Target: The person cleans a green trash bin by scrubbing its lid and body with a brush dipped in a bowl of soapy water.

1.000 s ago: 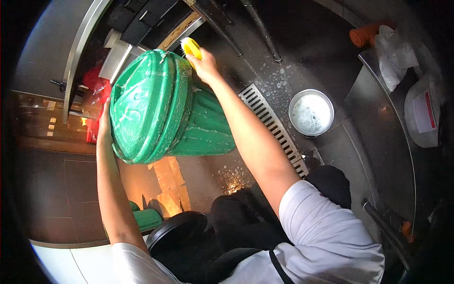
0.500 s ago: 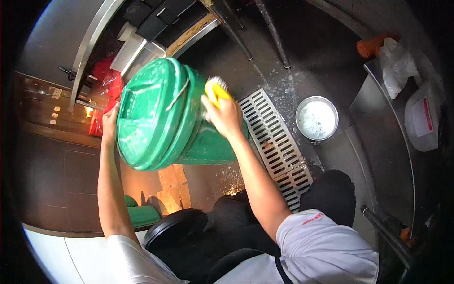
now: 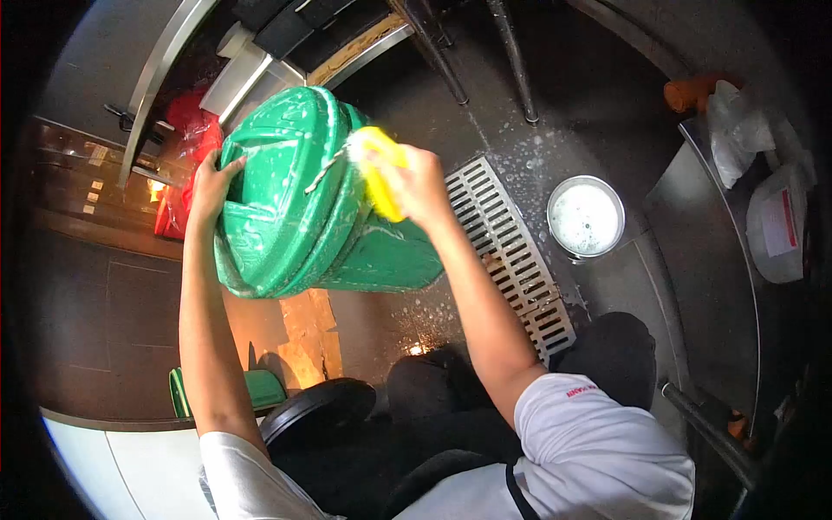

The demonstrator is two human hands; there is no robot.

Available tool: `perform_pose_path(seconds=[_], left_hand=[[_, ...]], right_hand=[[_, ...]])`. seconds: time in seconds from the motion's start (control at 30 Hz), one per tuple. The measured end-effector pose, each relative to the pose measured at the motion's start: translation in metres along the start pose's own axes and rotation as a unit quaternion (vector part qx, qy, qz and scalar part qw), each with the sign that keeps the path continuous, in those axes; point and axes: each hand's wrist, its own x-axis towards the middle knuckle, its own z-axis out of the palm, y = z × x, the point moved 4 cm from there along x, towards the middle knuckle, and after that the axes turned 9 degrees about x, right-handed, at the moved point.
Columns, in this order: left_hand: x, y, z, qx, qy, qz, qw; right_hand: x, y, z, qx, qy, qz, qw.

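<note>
A green lidded bin [image 3: 277, 199], streaked with foam, is tilted on its side with its lid toward the upper left. My left hand [image 3: 212, 186] grips the lid's edge, its thumb over the recess. In my right hand [image 3: 420, 186] is a yellow scrubbing brush [image 3: 381, 178], held against the bin's side just below the lid rim and slightly blurred. A twisted cord [image 3: 325, 171] hangs at the rim beside the brush. The bin's far underside is hidden.
A metal floor grate [image 3: 511, 260] lies right of the bin, beside a round pot of foamy water [image 3: 586, 217]. Flattened cardboard [image 3: 308, 338] and a green object [image 3: 260, 388] are lower left. Red plastic [image 3: 195, 130] lies behind the bin. Metal legs [image 3: 516, 65] stand above.
My left hand has moved from the lid's outer edge onto its recess. My right hand with the brush has shifted from the bin's upper edge down and right, along the side near the rim.
</note>
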Motion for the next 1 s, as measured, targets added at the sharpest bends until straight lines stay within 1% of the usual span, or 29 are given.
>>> perform_pose_path(seconds=[0.03, 0.1, 0.13, 0.17, 0.2, 0.23, 0.27, 0.3, 0.33, 0.37, 0.43, 0.47, 0.5, 0.53, 0.57, 0.63, 0.67, 0.7, 0.73, 0.8, 0.83, 0.87, 0.9, 0.93, 0.97, 1.0], left_hand=[[0.004, -0.005, 0.000, -0.012, -0.007, -0.002, 1.000], [0.008, -0.014, 0.002, -0.037, -0.038, -0.009, 0.999], [0.003, -0.005, 0.000, -0.026, -0.028, -0.006, 0.999], [0.000, -0.007, 0.000, -0.042, -0.025, -0.004, 0.999], [-0.001, -0.010, 0.003, -0.058, -0.022, -0.001, 0.998], [0.002, -0.006, 0.002, -0.071, -0.019, 0.008, 0.997], [0.002, -0.005, 0.003, -0.060, -0.017, 0.006, 0.998], [0.002, 0.004, 0.002, -0.063, -0.019, 0.008, 0.998], [-0.003, 0.016, 0.000, -0.059, -0.031, 0.004, 0.998], [-0.010, 0.022, -0.002, -0.056, -0.045, -0.002, 0.997], [-0.004, -0.002, 0.003, -0.082, -0.038, 0.012, 0.996], [-0.001, -0.008, 0.007, -0.099, -0.036, 0.019, 0.994], [0.004, -0.005, 0.006, -0.113, -0.035, 0.031, 0.992], [0.001, 0.005, 0.005, -0.107, -0.039, 0.022, 0.993], [0.002, 0.005, 0.005, -0.103, -0.048, 0.027, 0.993], [-0.003, 0.029, 0.001, -0.084, -0.036, 0.066, 0.994], [-0.005, 0.037, 0.001, -0.105, -0.057, 0.060, 0.991], [-0.009, 0.045, 0.002, -0.132, -0.075, 0.056, 0.987], [-0.012, 0.051, -0.001, -0.104, -0.080, 0.076, 0.988], [-0.011, 0.046, -0.001, -0.108, -0.094, 0.090, 0.986], [-0.009, 0.039, -0.003, -0.103, -0.106, 0.094, 0.985], [-0.007, 0.030, -0.004, -0.025, -0.103, 0.113, 0.988], [-0.010, 0.030, -0.003, -0.010, -0.070, 0.115, 0.991], [-0.018, 0.035, -0.001, 0.003, -0.036, 0.118, 0.992], [-0.023, 0.041, 0.000, 0.013, 0.005, 0.121, 0.993], [-0.025, 0.048, 0.001, 0.113, 0.007, 0.141, 0.983]], right_hand=[[-0.001, -0.036, 0.019, 0.012, -0.040, -0.058, 0.997], [0.020, -0.029, 0.014, -0.159, -0.002, -0.046, 0.986], [0.033, -0.009, 0.000, -0.043, 0.027, 0.062, 0.997], [0.040, 0.009, -0.007, 0.088, 0.008, 0.095, 0.992], [0.048, 0.027, -0.014, 0.215, -0.002, 0.133, 0.968], [0.053, 0.019, -0.008, 0.224, -0.012, 0.114, 0.968], [0.054, 0.011, 0.003, 0.159, -0.035, 0.045, 0.986], [0.047, -0.022, 0.019, 0.094, -0.055, -0.017, 0.994], [0.045, -0.044, 0.025, -0.032, -0.082, -0.041, 0.995], [0.051, -0.034, 0.021, 0.013, -0.004, -0.023, 1.000], [0.057, 0.038, -0.018, 0.125, 0.065, 0.075, 0.987], [0.048, 0.078, -0.037, -0.035, 0.037, 0.091, 0.995], [0.040, 0.108, -0.049, -0.192, 0.016, 0.104, 0.976], [0.027, 0.120, -0.048, -0.041, 0.063, 0.164, 0.984], [0.015, 0.128, -0.043, 0.111, 0.097, 0.225, 0.963], [0.013, 0.104, -0.046, 0.209, 0.092, 0.219, 0.949], [0.008, 0.072, -0.047, 0.216, 0.079, 0.239, 0.944], [-0.005, 0.074, -0.049, 0.240, 0.084, 0.220, 0.942], [-0.016, 0.071, -0.050, 0.261, 0.084, 0.194, 0.942], [-0.049, 0.060, -0.055, 0.246, 0.065, 0.209, 0.944], [-0.070, 0.043, -0.057, 0.211, 0.047, 0.256, 0.942], [-0.079, 0.044, -0.060, 0.100, 0.071, 0.232, 0.965], [-0.080, 0.049, -0.054, 0.164, 0.140, 0.149, 0.965], [-0.078, 0.030, -0.048, 0.150, 0.141, 0.111, 0.972], [-0.070, -0.007, -0.042, 0.135, 0.139, 0.067, 0.979], [-0.063, -0.044, -0.030, 0.034, 0.077, 0.021, 0.996]])
